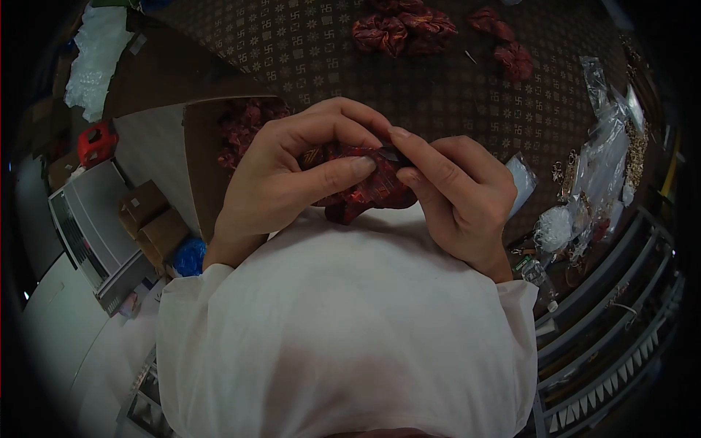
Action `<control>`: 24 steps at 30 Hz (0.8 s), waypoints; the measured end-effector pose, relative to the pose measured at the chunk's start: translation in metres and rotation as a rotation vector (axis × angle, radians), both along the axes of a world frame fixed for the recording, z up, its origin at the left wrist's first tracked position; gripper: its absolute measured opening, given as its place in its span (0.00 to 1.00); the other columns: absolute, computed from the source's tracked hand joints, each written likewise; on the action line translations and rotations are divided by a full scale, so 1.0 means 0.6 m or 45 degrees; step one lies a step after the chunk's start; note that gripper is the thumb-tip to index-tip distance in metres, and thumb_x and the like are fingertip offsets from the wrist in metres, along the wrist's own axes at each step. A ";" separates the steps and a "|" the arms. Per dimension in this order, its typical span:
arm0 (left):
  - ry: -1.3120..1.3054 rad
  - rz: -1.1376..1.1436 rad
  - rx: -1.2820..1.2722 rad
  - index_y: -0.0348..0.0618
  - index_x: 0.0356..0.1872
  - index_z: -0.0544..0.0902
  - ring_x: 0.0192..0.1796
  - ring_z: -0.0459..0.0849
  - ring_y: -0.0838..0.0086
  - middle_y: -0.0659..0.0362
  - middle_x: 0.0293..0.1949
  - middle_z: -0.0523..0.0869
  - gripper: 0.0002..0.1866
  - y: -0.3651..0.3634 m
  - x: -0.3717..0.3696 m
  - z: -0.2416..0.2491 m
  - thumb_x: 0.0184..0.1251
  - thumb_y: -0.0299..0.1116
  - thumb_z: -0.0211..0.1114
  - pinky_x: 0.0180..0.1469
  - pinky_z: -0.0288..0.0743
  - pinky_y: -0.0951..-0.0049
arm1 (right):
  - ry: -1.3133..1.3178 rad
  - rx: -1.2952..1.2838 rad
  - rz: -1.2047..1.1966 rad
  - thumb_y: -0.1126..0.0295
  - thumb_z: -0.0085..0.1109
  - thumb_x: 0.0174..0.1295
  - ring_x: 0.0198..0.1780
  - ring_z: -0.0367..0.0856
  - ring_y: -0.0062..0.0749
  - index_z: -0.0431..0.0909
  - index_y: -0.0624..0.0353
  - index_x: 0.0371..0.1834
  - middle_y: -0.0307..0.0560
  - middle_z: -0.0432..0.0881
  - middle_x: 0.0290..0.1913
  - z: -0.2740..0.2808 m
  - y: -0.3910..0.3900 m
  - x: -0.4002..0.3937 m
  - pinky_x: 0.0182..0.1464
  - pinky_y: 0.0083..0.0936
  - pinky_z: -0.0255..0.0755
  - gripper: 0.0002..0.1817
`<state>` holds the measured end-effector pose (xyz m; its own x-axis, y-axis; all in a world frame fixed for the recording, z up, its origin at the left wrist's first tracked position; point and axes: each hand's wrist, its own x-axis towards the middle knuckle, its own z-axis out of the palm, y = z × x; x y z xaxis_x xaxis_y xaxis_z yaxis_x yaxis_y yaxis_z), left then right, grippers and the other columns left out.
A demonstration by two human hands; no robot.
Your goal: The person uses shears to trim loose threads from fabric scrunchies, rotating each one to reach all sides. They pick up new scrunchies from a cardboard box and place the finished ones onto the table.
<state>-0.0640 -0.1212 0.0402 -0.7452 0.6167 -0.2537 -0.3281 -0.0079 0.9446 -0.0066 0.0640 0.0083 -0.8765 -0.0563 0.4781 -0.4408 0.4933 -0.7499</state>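
Left hand (pixel 292 157): fingers curled over a red cloth bundle (pixel 376 191), thumb pressed on its top.
Right hand (pixel 467 191): fingers narrow, pinching a small dark piece (pixel 393 155) at the bundle's upper edge.
Red cloth bundle: between both hands, just in front of the white shirt (pixel 350 306).
Cardboard box (pixel 198 164): beside the left hand, more red cloth (pixel 248 125) inside.
Patterned desk (pixel 314 66): loose red bundles (pixel 405 31) at the far side, clear plastic bags (pixel 604 164) to the right.

The left hand (pixel 288 164) and right hand (pixel 467 193) pinch a bunched red cloth (pixel 383 191); similar red bundles (pixel 380 34) lie beyond.
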 end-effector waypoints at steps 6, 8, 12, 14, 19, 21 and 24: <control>-0.048 -0.008 0.006 0.34 0.36 0.82 0.42 0.78 0.78 0.54 0.46 0.77 0.07 -0.002 0.000 0.002 0.56 0.23 0.62 0.44 0.74 0.81 | -0.075 -0.083 -0.069 0.73 0.67 0.47 0.18 0.71 0.26 0.81 0.60 0.44 0.42 0.73 0.20 0.005 0.002 -0.001 0.18 0.18 0.64 0.18; -0.056 -0.009 0.010 0.33 0.36 0.82 0.41 0.79 0.79 0.54 0.47 0.77 0.07 -0.003 0.000 0.002 0.57 0.23 0.62 0.43 0.74 0.82 | -0.257 -0.151 -0.185 0.73 0.66 0.49 0.19 0.71 0.25 0.80 0.62 0.45 0.44 0.74 0.21 0.015 0.009 -0.002 0.19 0.17 0.64 0.18; -0.054 -0.010 0.002 0.33 0.36 0.82 0.41 0.79 0.79 0.54 0.47 0.77 0.07 -0.002 0.000 0.002 0.57 0.23 0.62 0.42 0.74 0.82 | -0.176 -0.180 -0.107 0.72 0.66 0.49 0.19 0.71 0.25 0.80 0.63 0.45 0.44 0.74 0.21 0.013 0.014 -0.002 0.20 0.17 0.64 0.18; -0.049 -0.011 -0.002 0.33 0.36 0.82 0.41 0.79 0.79 0.54 0.47 0.77 0.07 -0.002 -0.001 0.002 0.56 0.23 0.62 0.43 0.74 0.81 | -0.121 -0.127 0.009 0.71 0.67 0.47 0.20 0.72 0.26 0.80 0.62 0.45 0.44 0.74 0.21 0.016 0.011 -0.004 0.20 0.19 0.65 0.19; 0.123 -0.027 -0.080 0.34 0.35 0.82 0.44 0.78 0.76 0.55 0.45 0.78 0.06 -0.003 0.000 0.000 0.56 0.23 0.63 0.45 0.72 0.78 | -0.027 -0.020 0.037 0.70 0.68 0.45 0.20 0.72 0.28 0.81 0.59 0.44 0.42 0.74 0.21 0.005 0.002 -0.003 0.20 0.21 0.65 0.19; 0.128 -0.031 -0.117 0.34 0.35 0.82 0.44 0.78 0.77 0.55 0.45 0.78 0.06 -0.003 0.000 0.005 0.56 0.23 0.63 0.45 0.72 0.78 | -0.013 0.002 0.029 0.70 0.68 0.44 0.20 0.73 0.28 0.81 0.59 0.43 0.41 0.74 0.21 0.003 0.001 -0.003 0.20 0.21 0.65 0.19; 0.137 -0.027 -0.148 0.34 0.34 0.81 0.44 0.78 0.77 0.55 0.44 0.78 0.06 -0.003 0.001 0.008 0.56 0.23 0.63 0.45 0.72 0.79 | 0.027 0.024 0.017 0.70 0.68 0.44 0.20 0.73 0.28 0.82 0.58 0.43 0.41 0.74 0.21 0.000 0.000 -0.003 0.19 0.21 0.65 0.19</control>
<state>-0.0632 -0.1229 0.0449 -0.7589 0.6037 -0.2440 -0.2240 0.1097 0.9684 -0.0084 0.0640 0.0085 -0.8652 -0.0768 0.4954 -0.4630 0.5014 -0.7309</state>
